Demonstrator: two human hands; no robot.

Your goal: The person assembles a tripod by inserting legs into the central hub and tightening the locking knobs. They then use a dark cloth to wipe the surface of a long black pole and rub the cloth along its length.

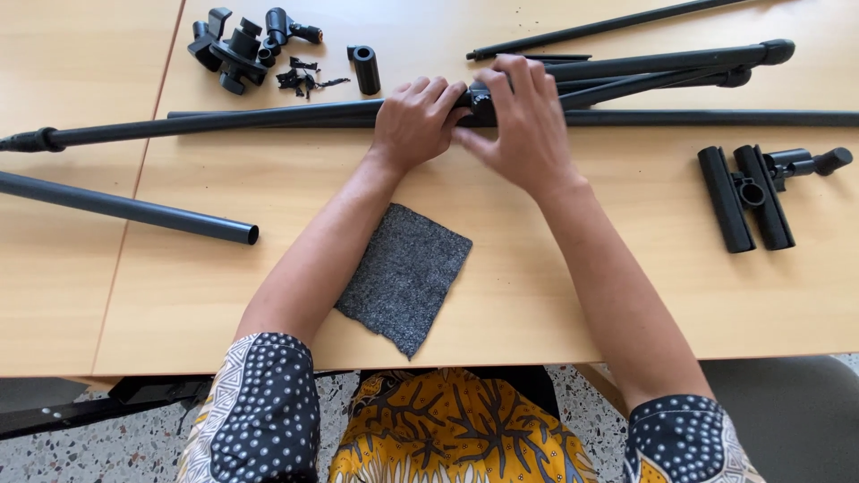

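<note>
Both hands are working the same spot: the black hub [479,100] where the folded tripod legs [662,70] are meeting the long black pole [268,118], near the middle of the table's far edge. Left hand [416,121] is curling closed over the pole just left of the hub, knuckles up, pinning it to the table [501,295]. Right hand [528,121] is lying half-open across the hub, fingertips pressing on its top; the palm is hiding whether anything is pinched underneath, can't tell.

Judging by this, the step in hand is working the hub joint on the pole, seating or loosening it. Any next move there is calling for the left hand bracing the pole against roll while the right is applying twist or push at the collar.

Grey felt cloth [404,277] is lying untouched near the front edge, between the forearms. A loose black tube [125,207] is sitting toward the left edge, a cluster of small clamps [242,45] at the far left corner, a short sleeve [365,68] beside them, and a double-barrel bracket [756,192] near the right edge.
</note>
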